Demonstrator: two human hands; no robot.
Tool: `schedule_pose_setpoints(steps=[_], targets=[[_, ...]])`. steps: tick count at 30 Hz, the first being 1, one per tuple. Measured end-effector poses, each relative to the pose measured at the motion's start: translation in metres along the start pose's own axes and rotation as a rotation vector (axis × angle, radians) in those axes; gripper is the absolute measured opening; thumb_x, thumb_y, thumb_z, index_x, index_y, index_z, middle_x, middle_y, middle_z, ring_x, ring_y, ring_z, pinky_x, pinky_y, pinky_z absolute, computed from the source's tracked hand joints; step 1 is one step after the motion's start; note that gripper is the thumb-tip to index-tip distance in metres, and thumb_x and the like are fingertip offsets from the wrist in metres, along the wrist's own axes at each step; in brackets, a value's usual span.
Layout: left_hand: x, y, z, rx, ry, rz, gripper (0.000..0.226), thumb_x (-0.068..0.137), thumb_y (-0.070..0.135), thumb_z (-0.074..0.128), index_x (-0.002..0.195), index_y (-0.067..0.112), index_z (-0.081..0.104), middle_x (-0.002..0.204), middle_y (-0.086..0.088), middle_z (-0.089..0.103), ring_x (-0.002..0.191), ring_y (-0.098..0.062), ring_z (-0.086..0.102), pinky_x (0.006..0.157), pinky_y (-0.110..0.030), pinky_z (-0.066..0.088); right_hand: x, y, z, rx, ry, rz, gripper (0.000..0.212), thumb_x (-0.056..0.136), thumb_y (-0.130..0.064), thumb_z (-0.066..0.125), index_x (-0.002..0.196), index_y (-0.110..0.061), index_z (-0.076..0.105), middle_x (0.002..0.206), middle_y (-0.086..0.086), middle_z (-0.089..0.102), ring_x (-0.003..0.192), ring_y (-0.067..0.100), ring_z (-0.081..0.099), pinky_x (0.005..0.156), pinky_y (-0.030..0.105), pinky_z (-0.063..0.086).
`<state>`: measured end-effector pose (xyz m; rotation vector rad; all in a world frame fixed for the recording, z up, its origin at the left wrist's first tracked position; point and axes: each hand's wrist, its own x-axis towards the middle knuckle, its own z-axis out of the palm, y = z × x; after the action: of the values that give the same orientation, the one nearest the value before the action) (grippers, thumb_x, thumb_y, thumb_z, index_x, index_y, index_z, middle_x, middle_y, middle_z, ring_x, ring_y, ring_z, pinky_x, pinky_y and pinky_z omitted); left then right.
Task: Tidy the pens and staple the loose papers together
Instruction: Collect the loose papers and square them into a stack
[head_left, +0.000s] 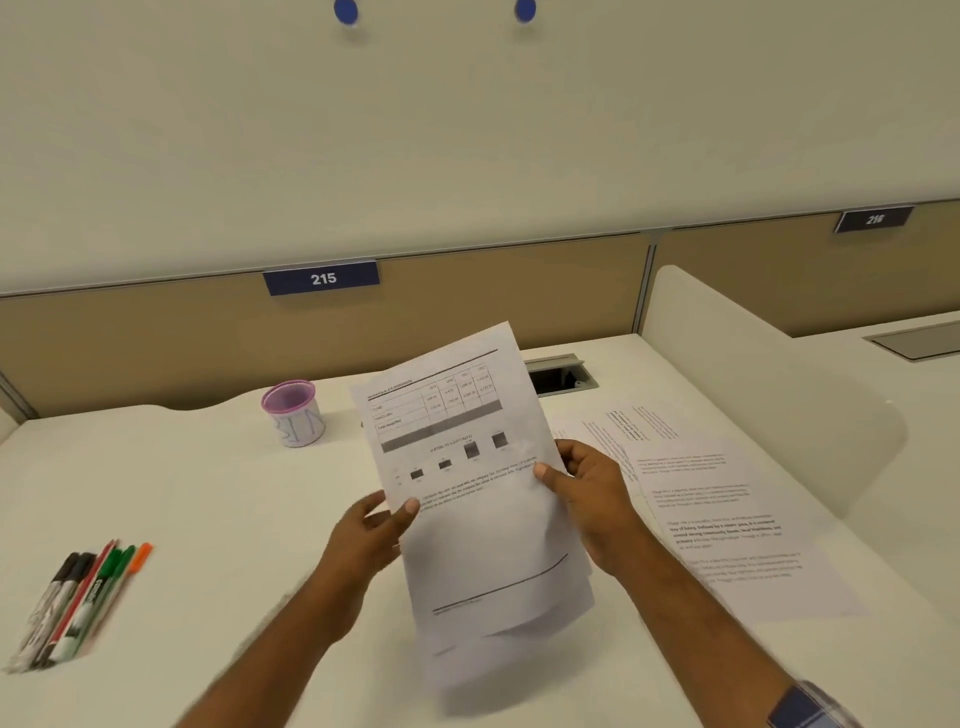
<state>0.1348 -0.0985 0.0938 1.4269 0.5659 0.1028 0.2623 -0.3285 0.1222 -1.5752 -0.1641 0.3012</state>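
Above the desk (208, 493), left hand (371, 535) and right hand (587, 493) each pinch the raised papers (467, 467) by opposite edges.

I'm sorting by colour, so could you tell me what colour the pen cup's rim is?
Pink-purple rim on the pen cup, seen in the head view.

Thin matt white printed sheets (483, 519), slightly creased. The tabletop (208, 493) looks smooth, matt off-white laminate. The markers (78, 603) have glossy plastic barrels. The pink-rimmed cup (293, 413) seems paper-wrapped. The divider panel (182, 343) looks like tan cloth.
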Motion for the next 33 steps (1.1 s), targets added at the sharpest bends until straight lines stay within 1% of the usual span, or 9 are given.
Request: schedule_pose_setpoints(steps=[3, 5, 12, 15, 18, 21, 25, 29, 33], targets=[[-0.004, -0.008, 0.019, -0.131, -0.101, -0.026, 0.043, 0.086, 0.027, 0.072, 0.126, 0.014, 0.063, 0.121, -0.005, 0.072, 0.108, -0.026, 0.070, 0.091, -0.042, 0.055, -0.001, 0.010, -0.004, 0.003, 0.008, 0.048, 0.021, 0.083, -0.020, 0.073, 0.103, -0.020, 0.066, 0.108, -0.001, 0.072, 0.101, 0.025, 0.068, 0.094, 0.045, 0.054], [-0.004, -0.012, 0.029, -0.141, -0.054, -0.021, 0.035, 0.087, 0.019, 0.070, 0.121, 0.012, 0.067, 0.116, -0.005, 0.074, 0.104, -0.026, 0.072, 0.084, -0.038, 0.056, -0.003, 0.017, -0.007, 0.008, 0.014, 0.055, 0.021, 0.082, -0.018, 0.075, 0.102, -0.017, 0.067, 0.106, 0.002, 0.073, 0.100, 0.027, 0.068, 0.093, 0.044, 0.055], [0.006, -0.032, 0.034, -0.166, 0.027, -0.078, 0.035, 0.083, 0.005, 0.072, 0.118, 0.008, 0.068, 0.112, -0.011, 0.075, 0.101, -0.035, 0.072, 0.086, -0.047, 0.057, -0.009, 0.036, -0.017, -0.072, 0.008, 0.067, 0.015, 0.081, -0.010, 0.075, 0.094, -0.012, 0.068, 0.098, 0.007, 0.073, 0.088, 0.023, 0.071, 0.071, 0.024, 0.059], [0.007, -0.040, 0.039, -0.078, 0.003, -0.078, 0.035, 0.086, 0.001, 0.069, 0.119, 0.012, 0.067, 0.113, -0.008, 0.075, 0.101, -0.032, 0.072, 0.082, -0.043, 0.058, -0.008, 0.046, -0.024, -0.160, -0.009, 0.065, 0.014, 0.082, -0.012, 0.075, 0.093, -0.014, 0.067, 0.094, 0.002, 0.072, 0.086, 0.019, 0.070, 0.069, 0.021, 0.057], [0.010, -0.048, 0.042, 0.067, 0.111, -0.031, 0.035, 0.088, 0.001, 0.068, 0.120, 0.013, 0.066, 0.113, -0.007, 0.074, 0.096, -0.027, 0.071, 0.074, -0.034, 0.058, -0.001, 0.063, -0.041, -0.383, -0.014, 0.033, 0.020, 0.078, -0.020, 0.078, 0.093, -0.013, 0.066, 0.082, -0.003, 0.065, 0.074, 0.009, 0.061, 0.069, 0.020, 0.050], [0.010, -0.052, 0.041, 0.165, 0.209, -0.016, 0.034, 0.091, 0.002, 0.063, 0.124, 0.011, 0.063, 0.116, -0.009, 0.070, 0.097, -0.029, 0.068, 0.083, -0.044, 0.058, 0.011, 0.081, -0.070, -0.712, 0.115, 0.019, 0.031, 0.076, -0.031, 0.078, 0.100, -0.018, 0.063, 0.097, -0.001, 0.063, 0.090, 0.014, 0.060, 0.084, 0.030, 0.048], [0.012, -0.058, 0.032, 0.149, 0.251, -0.049, 0.031, 0.092, 0.001, 0.060, 0.122, 0.011, 0.062, 0.113, -0.010, 0.070, 0.089, -0.029, 0.068, 0.078, -0.045, 0.059, 0.015, 0.100, -0.119, -1.298, 0.352, 0.119, 0.051, 0.080, -0.046, 0.066, 0.121, -0.017, 0.056, 0.122, 0.006, 0.058, 0.119, 0.026, 0.050, 0.097, 0.039, 0.042], [0.020, -0.062, 0.026, 0.095, 0.256, -0.087, 0.033, 0.092, 0.001, 0.061, 0.124, 0.010, 0.061, 0.115, -0.011, 0.069, 0.092, -0.031, 0.068, 0.081, -0.047, 0.057, 0.015, 0.121, -0.148, -1.261, 0.437, 0.320, 0.071, 0.081, -0.061, 0.058, 0.128, -0.009, 0.049, 0.133, 0.015, 0.050, 0.131, 0.034, 0.039, 0.104, 0.046, 0.038], [0.029, -0.066, 0.029, 0.065, 0.262, -0.097, 0.031, 0.091, 0.000, 0.062, 0.121, 0.010, 0.063, 0.112, -0.011, 0.071, 0.093, -0.032, 0.069, 0.080, -0.045, 0.057, 0.021, 0.118, -0.146, -1.262, 0.367, 0.262, 0.057, 0.088, -0.051, 0.057, 0.125, -0.009, 0.050, 0.125, 0.012, 0.053, 0.122, 0.030, 0.046, 0.096, 0.041, 0.042]])
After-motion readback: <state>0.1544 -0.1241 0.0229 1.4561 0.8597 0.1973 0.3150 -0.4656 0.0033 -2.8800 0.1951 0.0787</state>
